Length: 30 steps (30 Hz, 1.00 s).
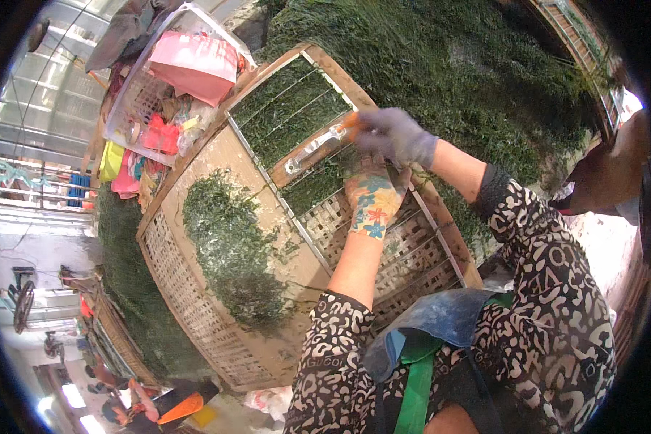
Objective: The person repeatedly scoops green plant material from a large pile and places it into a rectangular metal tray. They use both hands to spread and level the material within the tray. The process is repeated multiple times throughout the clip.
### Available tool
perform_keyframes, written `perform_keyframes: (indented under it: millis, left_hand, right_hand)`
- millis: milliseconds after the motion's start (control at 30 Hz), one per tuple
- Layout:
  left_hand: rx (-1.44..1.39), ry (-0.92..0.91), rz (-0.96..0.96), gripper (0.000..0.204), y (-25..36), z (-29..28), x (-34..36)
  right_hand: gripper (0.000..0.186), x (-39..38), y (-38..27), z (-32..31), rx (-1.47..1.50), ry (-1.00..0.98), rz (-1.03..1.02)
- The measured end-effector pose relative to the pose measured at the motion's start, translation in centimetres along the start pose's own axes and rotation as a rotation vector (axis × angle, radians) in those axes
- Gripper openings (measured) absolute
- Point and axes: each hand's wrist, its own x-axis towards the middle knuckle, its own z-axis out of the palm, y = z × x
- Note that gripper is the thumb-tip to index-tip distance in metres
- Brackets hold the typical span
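Note:
My right hand (pixel 396 136), in a grey-purple glove, is slightly blurred, its fingers closed around the orange end of a wooden bar with a whitish strip (pixel 312 153). That bar lies across a metal frame with thin crossbars (pixel 298 224). Just below it, my left hand (pixel 375 195) wears a light glove with flower prints; its fingers are hidden among dark green strands and behind the right hand. Shredded green seaweed-like strands (pixel 289 108) fill the frame's far part. A woven lattice (pixel 412 253) shows through the near part.
Left of the frame, a loose green heap (pixel 231 246) sits on a brown board (pixel 304 267) with a lattice side. A large mass of green strands (pixel 441 72) spreads beyond. At upper left stands a clear plastic basket (pixel 134 94) with a pink box (pixel 195 61) and colourful items.

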Motion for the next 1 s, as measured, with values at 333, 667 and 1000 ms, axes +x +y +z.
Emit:
perform_keyframes:
  millis: [333,667,1000]
  left_hand:
    - [-0.698,0.361,-0.331,0.038,-6.5,-3.4,-3.4]
    - [-0.426,0.328,0.041,0.049,-8.5,-2.1,-4.3]
    - [-0.054,0.375,0.139,0.051,-4.9,2.2,-0.9]
  right_hand:
    - [0.022,-0.5,4.0,1.1,-0.818,0.043,-0.071]
    - [0.035,-2.6,0.2,-2.9,-0.493,-0.048,0.083]
    - [0.024,-8.6,2.1,-2.8,-0.644,-0.275,0.055]
